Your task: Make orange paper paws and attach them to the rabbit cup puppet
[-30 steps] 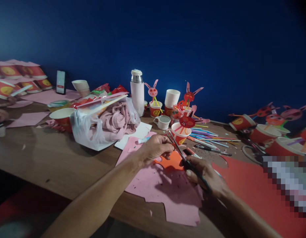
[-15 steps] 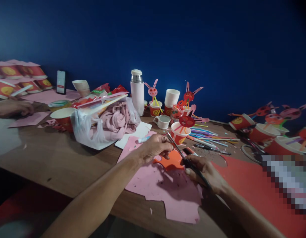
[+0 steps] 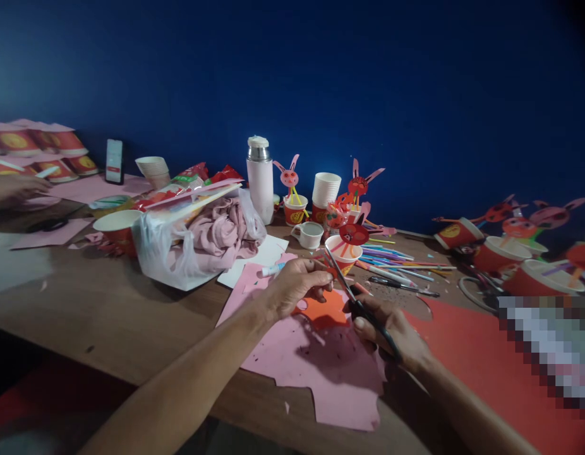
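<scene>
- Near: table, brown wood; near edge runs from far L twd near R. Wide strip of bare wood btwn that edge & plastic bag, so L forearm has room.
- Pink sheet, centre, w/ stepped near edge close to table's edge; dark specks on top.
- R hand: fingers wrapped round black handles of scissors; blades point far-L. Can't tell how wide they're parted.
- L hand: thumb & fingers pinch small red paper piece right by the blades, above the pink sheet.
- Orange paper, curved cut-out edges, on pink sheet, below & btwn hands.
- R: big red sheet, partly behind R forearm.
- Farther R of centre: black pen, then bunch of coloured sticks.
- Just beyond blades: red-and-white paper cup w/ dark-red paper face; scissor tips overlap it in view, gap unclear. Yellow emblem, lettering too small to read.
- Farther L: plastic bag w/ pink cloth.
- Far: white flask, no. of rabbit-faced cups; far L, phone, screen text illegible, & co-worker's hand, blurred, grip unclear.
- Farthest: dark-blue wall.
</scene>
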